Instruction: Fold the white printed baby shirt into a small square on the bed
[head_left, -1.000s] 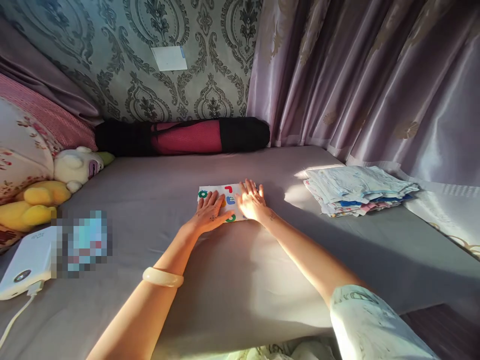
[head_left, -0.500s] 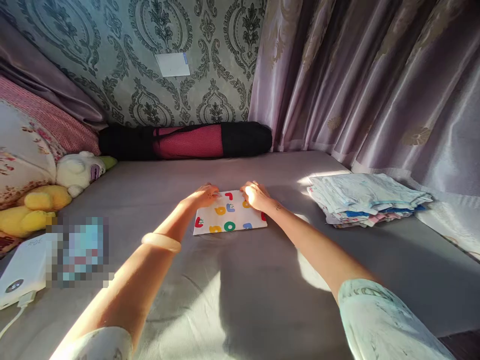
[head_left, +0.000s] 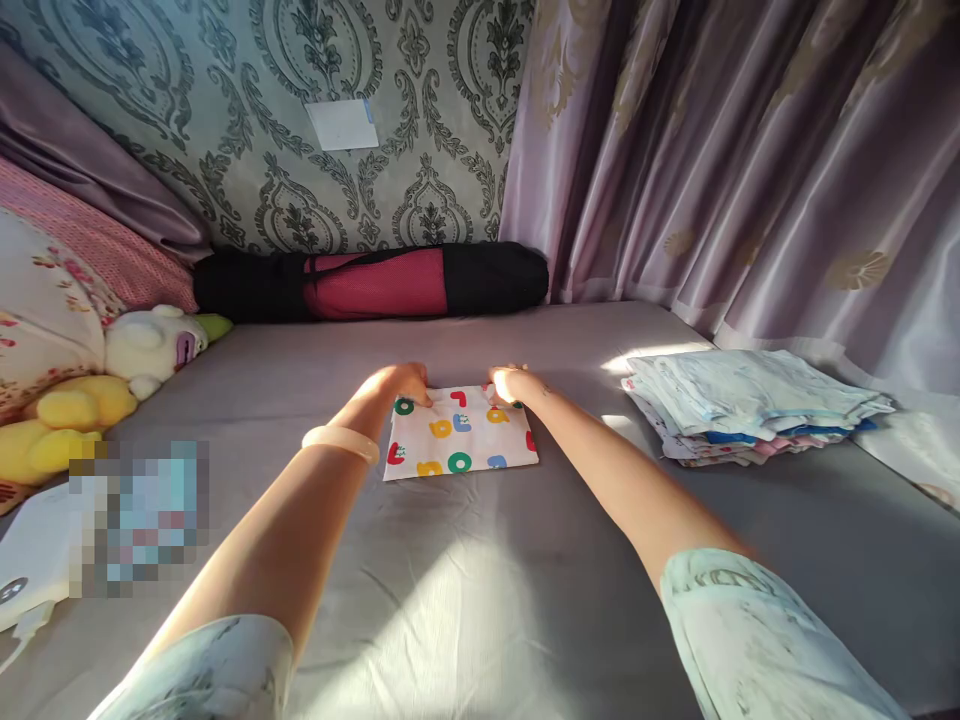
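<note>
A white cloth (head_left: 480, 440) printed with colourful letters lies folded into a flat rectangle on the grey sheet (head_left: 375, 620). At its far left corner is my left hand (head_left: 409, 382), fingers closed on the edge with the thumb on top. My right hand (head_left: 511, 384) grips the far edge on the right side, its fingers curled and partly hidden. A pale bangle (head_left: 341, 443) circles my left wrist.
To the right sits a stack of folded clothes (head_left: 750, 400). Along the wall lies a long black and red bag (head_left: 375, 282). Plush toys (head_left: 154, 345), a white power bank (head_left: 37, 545) with a cable and a blurred-out item (head_left: 154, 510) are on the left.
My hands have shifted slightly along the cloth's far edge, the left one outward, baring the green letter at that corner. The cloth stays folded in nearly the same place.
</note>
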